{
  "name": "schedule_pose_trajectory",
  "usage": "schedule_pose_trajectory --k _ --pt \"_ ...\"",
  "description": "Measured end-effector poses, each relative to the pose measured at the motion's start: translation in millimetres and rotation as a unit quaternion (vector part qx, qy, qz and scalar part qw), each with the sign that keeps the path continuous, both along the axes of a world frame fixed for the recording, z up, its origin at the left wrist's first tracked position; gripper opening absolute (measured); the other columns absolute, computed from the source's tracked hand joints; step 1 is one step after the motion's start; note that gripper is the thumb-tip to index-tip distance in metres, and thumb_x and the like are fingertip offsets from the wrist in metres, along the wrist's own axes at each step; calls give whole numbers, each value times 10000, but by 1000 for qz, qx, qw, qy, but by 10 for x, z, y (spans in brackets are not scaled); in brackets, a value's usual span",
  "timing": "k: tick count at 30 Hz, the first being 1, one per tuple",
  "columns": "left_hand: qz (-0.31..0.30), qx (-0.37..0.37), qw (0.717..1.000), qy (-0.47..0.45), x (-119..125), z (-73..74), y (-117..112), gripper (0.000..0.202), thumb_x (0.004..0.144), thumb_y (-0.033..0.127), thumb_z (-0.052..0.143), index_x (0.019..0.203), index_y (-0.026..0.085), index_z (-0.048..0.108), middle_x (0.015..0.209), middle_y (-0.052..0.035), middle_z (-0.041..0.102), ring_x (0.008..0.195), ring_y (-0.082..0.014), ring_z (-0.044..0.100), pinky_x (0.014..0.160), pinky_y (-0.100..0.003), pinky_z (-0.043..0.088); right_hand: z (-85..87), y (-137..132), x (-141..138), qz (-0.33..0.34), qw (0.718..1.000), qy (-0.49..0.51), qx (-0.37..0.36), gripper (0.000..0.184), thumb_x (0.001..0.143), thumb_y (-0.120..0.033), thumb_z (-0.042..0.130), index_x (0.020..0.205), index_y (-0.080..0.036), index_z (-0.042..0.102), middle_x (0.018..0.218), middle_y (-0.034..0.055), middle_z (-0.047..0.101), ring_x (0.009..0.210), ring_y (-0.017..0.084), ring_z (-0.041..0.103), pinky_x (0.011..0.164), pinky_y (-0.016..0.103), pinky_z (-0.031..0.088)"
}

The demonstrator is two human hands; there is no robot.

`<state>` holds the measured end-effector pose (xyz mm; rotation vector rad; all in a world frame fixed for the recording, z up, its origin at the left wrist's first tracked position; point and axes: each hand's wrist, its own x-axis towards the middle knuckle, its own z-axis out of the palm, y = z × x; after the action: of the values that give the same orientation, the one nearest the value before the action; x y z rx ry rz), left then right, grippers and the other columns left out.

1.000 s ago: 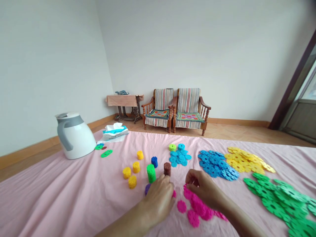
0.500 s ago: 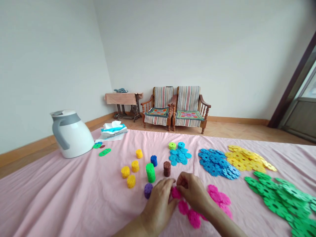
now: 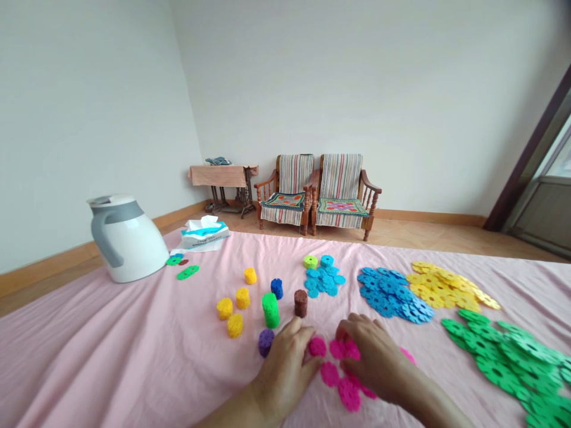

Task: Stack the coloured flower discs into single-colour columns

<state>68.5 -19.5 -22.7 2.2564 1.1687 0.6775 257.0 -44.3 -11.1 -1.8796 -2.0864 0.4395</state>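
My left hand (image 3: 285,362) is curled around a short pink stack of snowflake discs (image 3: 317,346), thumb on the near side and fingers on the far side. My right hand (image 3: 372,353) bends over loose pink snowflake discs (image 3: 338,349), some between its thumb and fingers; the palm hides part of the pile. More pink discs (image 3: 349,395) lie on the cloth between my wrists. Close to my left hand stand a purple stack (image 3: 266,342), a tall green stack (image 3: 270,310) and a brown stack (image 3: 300,303).
Several yellow stacks (image 3: 235,325) and a dark blue stack (image 3: 276,289) stand to the left. Light blue (image 3: 325,279), blue (image 3: 388,294), yellow (image 3: 446,285) and green disc piles (image 3: 513,351) spread rightward on the pink cloth (image 3: 134,345). A white jug (image 3: 131,244) and tissue box (image 3: 205,233) sit back left.
My right hand has left the pink stack and moved right over the loose pink discs, its fingers lowered onto them. My left hand stays at the stack, whose top now shows.
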Motion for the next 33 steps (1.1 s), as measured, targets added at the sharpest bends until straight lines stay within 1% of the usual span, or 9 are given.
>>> schedule_pose_trajectory --k 6,11,14,17,20,22,24,28,33 --pt "-7 -4 1000 25 15 25 15 25 770 159 599 782 174 615 886 -21 539 868 -181 531 775 -285 399 7 -40 -111 18 999 -38 23 191 698 -147 481 835 -172 611 910 95 610 897 234 522 780 344 333" --pt "1 -7 1000 15 23 8 31 38 745 145 610 770 173 602 877 -15 543 849 -180 542 781 -286 405 -32 10 -83 0 999 14 46 113 693 -124 496 764 -182 561 840 60 623 821 196 534 724 300 350" --pt "3 -15 1000 -7 15 -9 32 159 740 157 632 896 179 614 935 -25 565 890 -194 550 808 -297 416 6 66 -87 -26 995 96 14 111 678 -95 480 677 -196 526 701 15 613 689 150 540 618 248 351" --pt "3 -16 999 -29 3 -39 33 349 730 139 644 1070 190 584 1016 -34 580 941 -198 550 849 -305 423 46 112 -159 -42 984 170 14 103 694 -109 479 675 -196 531 655 -3 603 636 130 543 576 226 357" --pt "3 -13 999 -42 -4 -76 39 521 720 105 647 1216 194 514 1051 -37 589 989 -194 545 898 -310 413 26 133 -266 -55 976 211 1 94 702 -117 486 677 -190 540 633 -5 600 605 121 544 544 214 352" --pt "4 -10 999 -46 -3 -90 46 549 725 99 646 1244 192 495 1085 -44 587 1035 -194 532 935 -310 394 -16 137 -325 -60 976 211 -7 108 691 -101 483 661 -188 539 614 -8 597 585 117 541 529 210 341" --pt "1 -7 999 -47 1 -86 51 465 738 109 642 1182 195 537 1093 -44 585 1052 -196 525 937 -308 388 -61 139 -359 -69 979 194 -4 126 685 -88 475 660 -190 544 612 -8 602 585 117 544 532 212 334" --pt "-9 -8 1000 -23 7 -46 48 127 758 129 615 872 185 612 928 -18 581 920 -190 546 801 -283 414 -110 141 -359 -74 985 156 11 135 702 -97 476 688 -197 565 648 -3 629 622 129 564 559 222 335" --pt "-7 -15 1000 -10 4 -6 34 96 746 108 590 813 175 608 877 -13 554 885 -185 532 747 -268 394 -52 119 -271 -61 990 127 33 131 736 -132 470 709 -204 575 687 6 650 672 148 584 590 233 344"
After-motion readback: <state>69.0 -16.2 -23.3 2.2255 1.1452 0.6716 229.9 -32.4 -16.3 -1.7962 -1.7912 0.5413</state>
